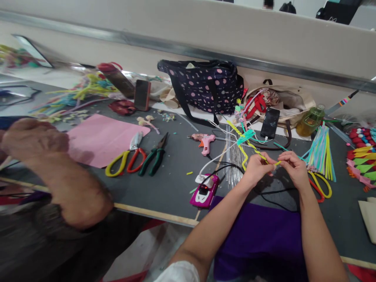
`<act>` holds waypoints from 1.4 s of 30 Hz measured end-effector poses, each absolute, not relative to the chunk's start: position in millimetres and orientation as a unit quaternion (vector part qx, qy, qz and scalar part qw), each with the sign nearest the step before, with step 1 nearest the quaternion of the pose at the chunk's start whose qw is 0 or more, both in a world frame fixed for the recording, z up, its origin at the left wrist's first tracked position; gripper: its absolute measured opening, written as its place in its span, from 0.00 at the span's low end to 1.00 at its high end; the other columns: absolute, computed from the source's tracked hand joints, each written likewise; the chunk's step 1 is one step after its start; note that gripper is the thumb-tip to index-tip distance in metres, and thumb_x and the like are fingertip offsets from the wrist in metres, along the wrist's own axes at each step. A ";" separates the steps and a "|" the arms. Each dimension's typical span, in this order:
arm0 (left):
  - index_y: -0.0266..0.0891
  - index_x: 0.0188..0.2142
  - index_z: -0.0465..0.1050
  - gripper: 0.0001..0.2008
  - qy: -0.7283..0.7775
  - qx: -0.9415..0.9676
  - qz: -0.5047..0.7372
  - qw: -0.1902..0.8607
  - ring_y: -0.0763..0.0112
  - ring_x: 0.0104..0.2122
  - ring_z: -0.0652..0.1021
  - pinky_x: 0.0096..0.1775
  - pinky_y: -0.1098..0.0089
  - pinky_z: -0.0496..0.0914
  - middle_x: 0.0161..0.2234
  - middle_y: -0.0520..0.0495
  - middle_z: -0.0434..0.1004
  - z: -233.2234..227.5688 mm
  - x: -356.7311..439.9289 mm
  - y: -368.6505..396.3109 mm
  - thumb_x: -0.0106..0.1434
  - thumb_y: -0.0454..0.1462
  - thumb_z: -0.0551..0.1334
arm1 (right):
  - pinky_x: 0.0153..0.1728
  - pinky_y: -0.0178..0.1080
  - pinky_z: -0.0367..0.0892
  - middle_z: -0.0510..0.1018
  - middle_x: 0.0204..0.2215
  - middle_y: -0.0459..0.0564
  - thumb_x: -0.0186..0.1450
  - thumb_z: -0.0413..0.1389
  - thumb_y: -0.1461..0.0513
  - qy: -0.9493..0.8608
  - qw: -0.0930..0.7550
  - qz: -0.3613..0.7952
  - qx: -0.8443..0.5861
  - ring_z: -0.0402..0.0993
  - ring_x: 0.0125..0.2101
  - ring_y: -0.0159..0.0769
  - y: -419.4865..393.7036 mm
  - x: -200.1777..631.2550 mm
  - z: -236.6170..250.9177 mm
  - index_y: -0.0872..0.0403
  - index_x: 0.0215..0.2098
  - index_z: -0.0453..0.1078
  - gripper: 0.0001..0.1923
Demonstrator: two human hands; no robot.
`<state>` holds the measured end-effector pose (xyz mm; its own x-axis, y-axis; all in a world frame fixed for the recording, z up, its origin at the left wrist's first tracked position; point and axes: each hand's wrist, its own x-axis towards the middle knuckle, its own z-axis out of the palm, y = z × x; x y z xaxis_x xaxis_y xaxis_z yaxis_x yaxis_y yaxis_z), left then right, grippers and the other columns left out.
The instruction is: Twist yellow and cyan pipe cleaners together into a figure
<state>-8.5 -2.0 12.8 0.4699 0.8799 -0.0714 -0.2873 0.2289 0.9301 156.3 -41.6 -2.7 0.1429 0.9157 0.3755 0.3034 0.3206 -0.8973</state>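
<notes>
Yellow pipe cleaner [258, 153] is up off the table [176, 172], stretched between both hands over the dark mat. The left hand [257, 168] pinches it with fingertips closed on the strand, and the right hand [295, 168] grips the near end the same way, so both are grasping it, thumbs nearly touching. The far end runs up into a teal piece [246, 137]. Just left of the hands sits a pink car-shaped gadget [205, 190] with a bundle of thin wires [235, 156] beside it. A pink glue gun [205, 141] lies further back, and scissors [126, 158] and green pliers [154, 154] lie beside a pink sheet [100, 137]. A polka-dot bag [205, 84] leans against the wall. Another person's arm [55, 172] rests at the left edge.
</notes>
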 end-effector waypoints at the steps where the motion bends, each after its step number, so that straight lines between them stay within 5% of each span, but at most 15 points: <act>1: 0.34 0.22 0.68 0.09 0.321 0.483 0.412 0.703 0.77 0.21 0.73 0.22 0.74 0.72 0.26 0.49 0.76 12.0 -8.2 -2.1 0.44 0.33 0.69 | 0.42 0.42 0.64 0.74 0.34 0.48 0.60 0.60 0.61 -0.594 0.555 0.269 -0.517 0.70 0.39 0.39 -41.2 156.1 -3.5 0.48 0.32 0.76 0.02; 11: 0.38 0.22 0.72 0.05 0.393 0.658 0.429 0.478 0.69 0.33 0.78 0.35 0.72 0.72 0.29 0.49 0.77 1.7 -5.5 -5.3 0.52 0.30 0.61 | 0.33 0.36 0.62 0.73 0.26 0.45 0.62 0.58 0.59 -0.578 0.510 0.272 -0.577 0.68 0.29 0.33 -43.4 153.3 -6.8 0.53 0.27 0.71 0.08; 15: 0.36 0.23 0.71 0.04 0.373 0.578 0.421 0.591 0.71 0.27 0.77 0.28 0.72 0.72 0.29 0.48 0.78 5.3 -7.3 -2.1 0.50 0.33 0.65 | 0.31 0.35 0.63 0.74 0.25 0.45 0.60 0.60 0.55 -0.521 0.523 0.351 -0.576 0.68 0.27 0.33 -44.1 152.0 -6.3 0.54 0.30 0.73 0.10; 22: 0.34 0.24 0.65 0.18 0.268 0.348 0.330 0.835 0.75 0.20 0.75 0.20 0.75 0.71 0.27 0.48 0.79 16.9 -15.9 4.0 0.39 0.33 0.74 | 0.30 0.38 0.66 0.77 0.25 0.47 0.60 0.61 0.51 -0.449 0.575 0.485 -0.483 0.71 0.27 0.35 -51.3 154.3 -0.5 0.51 0.31 0.75 0.12; 42: 0.34 0.23 0.65 0.20 0.247 0.310 0.300 0.868 0.74 0.20 0.77 0.18 0.77 0.70 0.28 0.48 0.79 16.5 -14.6 1.8 0.35 0.31 0.75 | 0.30 0.38 0.62 0.70 0.25 0.45 0.55 0.65 0.56 -0.484 0.630 0.426 -0.434 0.65 0.29 0.35 -45.1 143.0 -3.2 0.50 0.26 0.74 0.07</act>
